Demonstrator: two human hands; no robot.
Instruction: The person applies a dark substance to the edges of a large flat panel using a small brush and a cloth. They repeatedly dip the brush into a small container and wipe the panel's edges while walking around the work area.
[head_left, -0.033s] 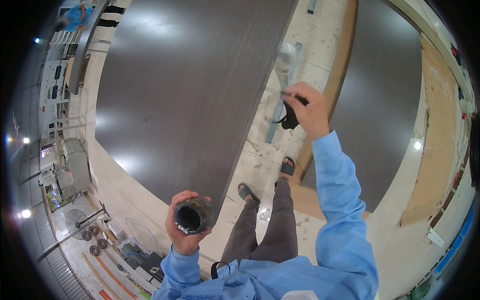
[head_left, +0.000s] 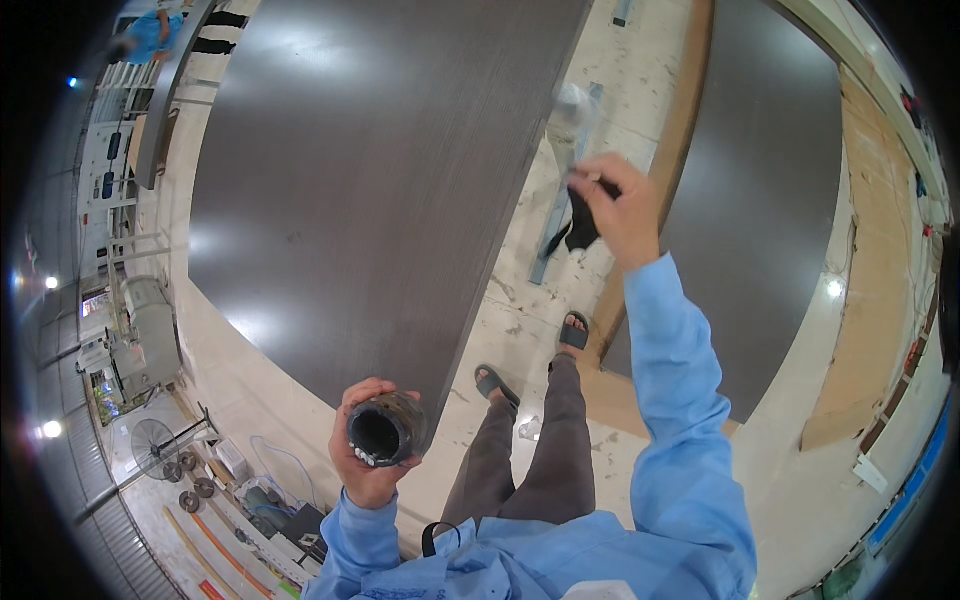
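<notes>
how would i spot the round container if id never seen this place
Start from the large dark panel filling the left-centre of the view and follow it down to its lower end. There the left grip holds the container, open mouth toward the camera. Its round rim and dark hollow set it apart from the irregular black item in the right grip.

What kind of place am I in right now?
Probably a workshop or small factory: a large dark panel lies ahead of you, another dark panel lies to the right, and a big fan stands at lower left.
</notes>
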